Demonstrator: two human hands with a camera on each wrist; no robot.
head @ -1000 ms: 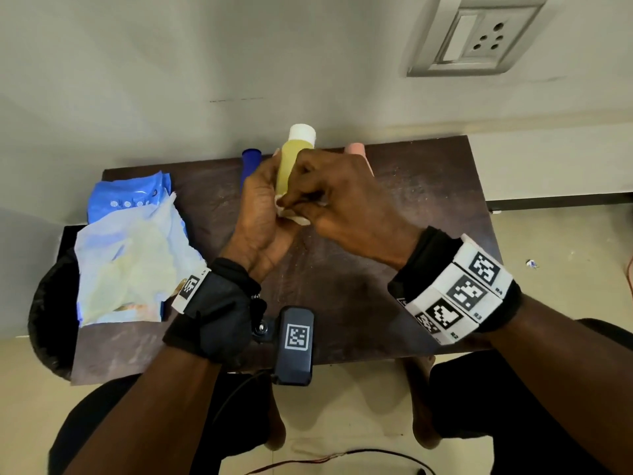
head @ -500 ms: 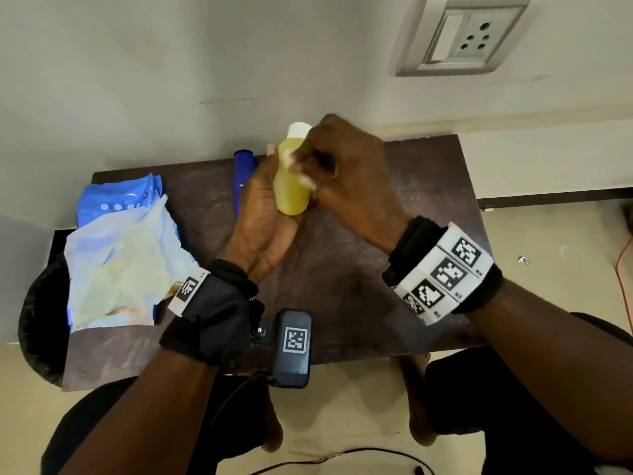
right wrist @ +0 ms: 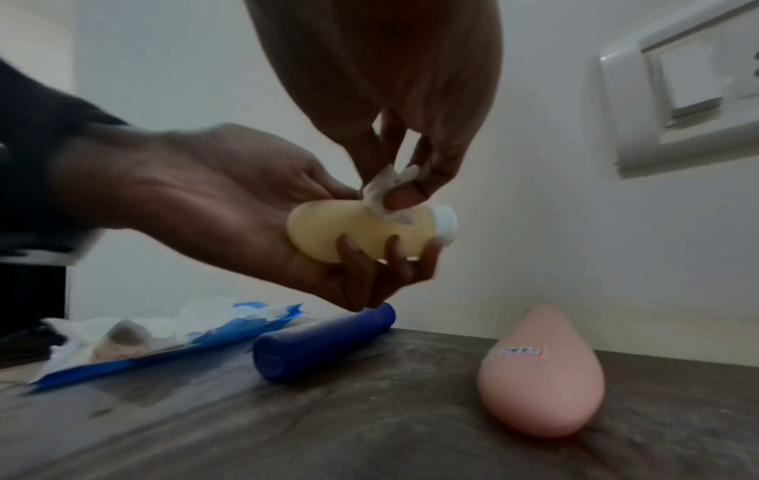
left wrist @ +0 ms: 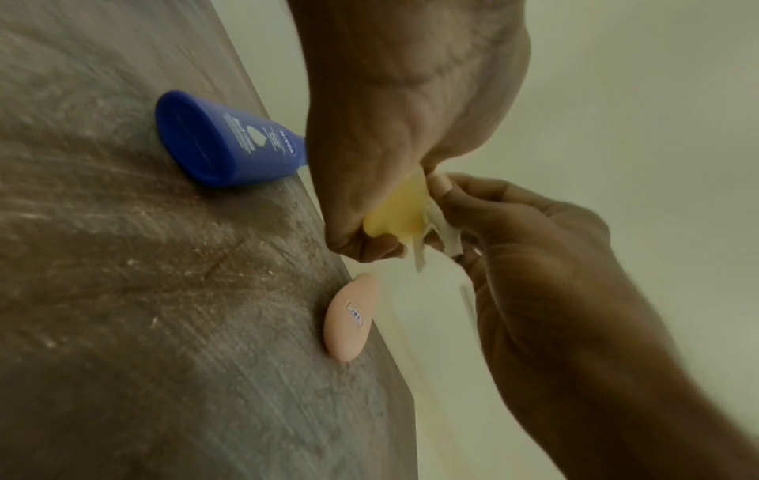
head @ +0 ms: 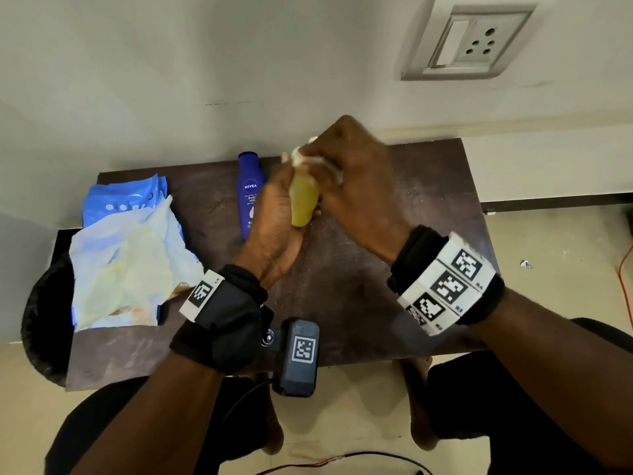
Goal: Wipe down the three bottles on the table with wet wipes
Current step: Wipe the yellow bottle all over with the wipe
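Left hand (right wrist: 230,208): fingers curled under and around the yellow bottle (right wrist: 353,232), holding it tilted in the air above the table (head: 342,289).
Right hand (head: 356,186): fingertips pinch a crumpled wet wipe (right wrist: 384,191) against the bottle's upper part, next to its white cap (right wrist: 445,225).
Blue bottle (head: 250,193): lying flat on the table at the left hand's 10 o'clock in the head view, cap towards the wall.
Pink bottle (right wrist: 542,373): lying flat, at about 4 o'clock from the yellow bottle in the right wrist view; hidden by the right hand in the head view.
Wipes pack (head: 126,255): open, at the table's 9 o'clock edge; what looks like a loose sheet lies over it.
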